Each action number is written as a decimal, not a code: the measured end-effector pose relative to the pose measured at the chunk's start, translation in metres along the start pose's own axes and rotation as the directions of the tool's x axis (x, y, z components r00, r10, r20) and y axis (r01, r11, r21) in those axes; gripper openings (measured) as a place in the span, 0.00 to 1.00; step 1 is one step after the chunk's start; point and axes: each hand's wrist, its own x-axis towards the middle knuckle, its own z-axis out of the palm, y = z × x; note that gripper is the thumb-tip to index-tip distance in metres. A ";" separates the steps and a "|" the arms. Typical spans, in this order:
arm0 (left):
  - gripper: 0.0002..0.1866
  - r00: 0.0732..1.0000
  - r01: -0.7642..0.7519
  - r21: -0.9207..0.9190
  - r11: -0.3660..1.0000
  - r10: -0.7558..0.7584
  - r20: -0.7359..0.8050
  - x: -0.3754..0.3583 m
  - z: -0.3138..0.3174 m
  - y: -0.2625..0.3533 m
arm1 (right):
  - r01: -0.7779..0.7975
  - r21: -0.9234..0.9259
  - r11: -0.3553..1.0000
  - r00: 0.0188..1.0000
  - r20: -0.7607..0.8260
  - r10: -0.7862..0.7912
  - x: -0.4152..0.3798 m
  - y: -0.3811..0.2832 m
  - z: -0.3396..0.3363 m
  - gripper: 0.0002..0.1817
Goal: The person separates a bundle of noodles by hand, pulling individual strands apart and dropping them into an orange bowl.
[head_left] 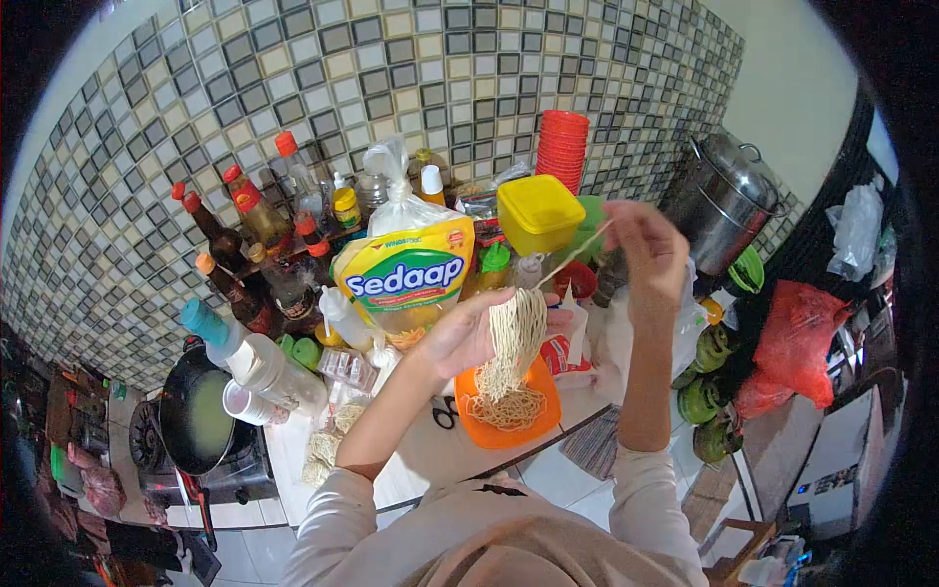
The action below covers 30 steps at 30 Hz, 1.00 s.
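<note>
Left hand point(473, 333) holds noodle bundle point(517, 338) above orange container point(547, 380) | right hand point(646, 252) pinches pale strand point(575, 256) | I favour light tension (strand may snap).

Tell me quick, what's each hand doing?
Left hand: holding a pale noodle bundle.
Right hand: fingers closed, pinching a strand stretched up from the bundle.

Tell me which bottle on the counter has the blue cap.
The pale plastic bottle right beside the black wok; its cap is blue, while the other bottles' visible caps are other colours.
</note>
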 end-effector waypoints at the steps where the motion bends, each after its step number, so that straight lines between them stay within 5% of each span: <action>1: 0.31 1.000 -0.005 0.017 1.000 0.005 0.003 -0.001 0.000 0.000 | 0.090 0.016 0.996 0.996 -0.023 -0.090 0.005 -0.001 -0.007 0.09; 11: 0.29 0.999 -0.034 0.003 0.999 0.034 -0.031 -0.006 -0.013 -0.010 | 0.387 0.223 0.895 0.859 -0.441 -0.261 0.033 -0.036 -0.040 0.12; 19: 0.27 0.994 -0.101 -0.129 0.987 0.095 -0.053 -0.007 -0.007 -0.008 | 0.183 0.426 0.886 0.933 -0.359 -0.020 0.004 -0.047 -0.039 0.13; 21: 0.28 0.989 -0.142 -0.163 0.976 0.134 -0.060 -0.006 -0.009 -0.007 | 0.118 0.587 0.801 0.991 -0.021 -0.130 -0.012 -0.043 -0.046 0.12; 22: 0.28 0.986 -0.164 -0.162 0.973 0.157 -0.058 -0.005 -0.012 -0.008 | 0.116 0.587 0.801 0.991 -0.017 -0.130 -0.019 -0.046 -0.047 0.12; 24: 0.28 0.983 -0.181 -0.164 0.970 0.174 -0.056 -0.003 -0.015 -0.008 | 0.065 0.573 0.817 0.932 0.258 -0.255 -0.031 -0.054 -0.049 0.12; 30: 0.29 0.986 -0.161 -0.152 0.975 0.154 -0.058 -0.003 -0.017 -0.010 | 0.291 0.476 0.830 0.937 0.032 -0.347 -0.023 -0.071 -0.044 0.14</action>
